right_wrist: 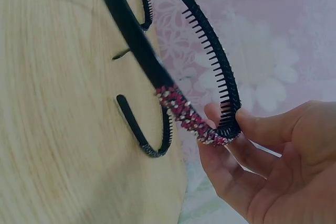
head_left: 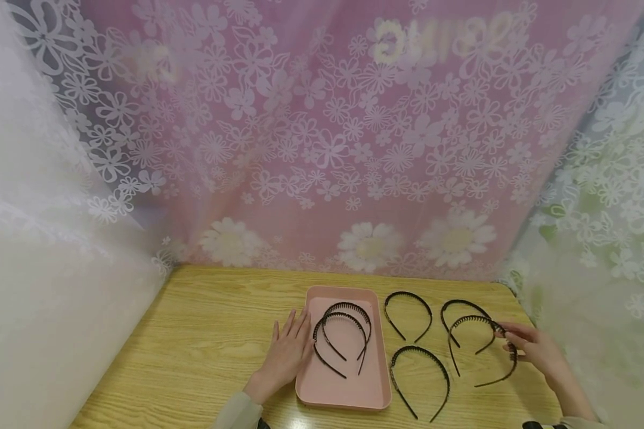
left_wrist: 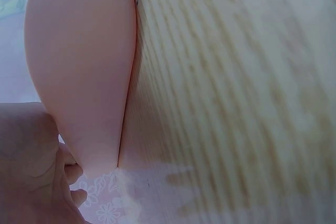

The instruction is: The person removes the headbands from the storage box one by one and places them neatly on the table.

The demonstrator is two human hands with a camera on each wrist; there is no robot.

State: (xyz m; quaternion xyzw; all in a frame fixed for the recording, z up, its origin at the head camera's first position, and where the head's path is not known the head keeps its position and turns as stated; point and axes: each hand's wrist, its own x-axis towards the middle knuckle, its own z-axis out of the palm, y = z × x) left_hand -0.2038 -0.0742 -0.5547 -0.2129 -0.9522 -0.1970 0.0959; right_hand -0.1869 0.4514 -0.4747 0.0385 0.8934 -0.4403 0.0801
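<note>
My right hand [head_left: 539,353] pinches a black toothed headband [head_left: 473,318] between thumb and fingers, above the table at the right. In the right wrist view this headband shows pink and silver stones [right_wrist: 184,113] along its outer side. Behind it lies another black headband [head_left: 464,301], partly overlapped in the head view. My left hand [head_left: 287,353] rests against the left rim of a pink tray [head_left: 343,400], its fingers extended. Two black headbands lie overlapping inside the tray, a rear headband [head_left: 349,304] and a front headband [head_left: 315,342].
Between the tray and my right hand, two more headbands lie on the wooden table [head_left: 209,333]: a far headband [head_left: 408,293] and a near headband [head_left: 420,348]. A pink flowered curtain [head_left: 322,149] hangs behind the table, with pale sheets on both sides.
</note>
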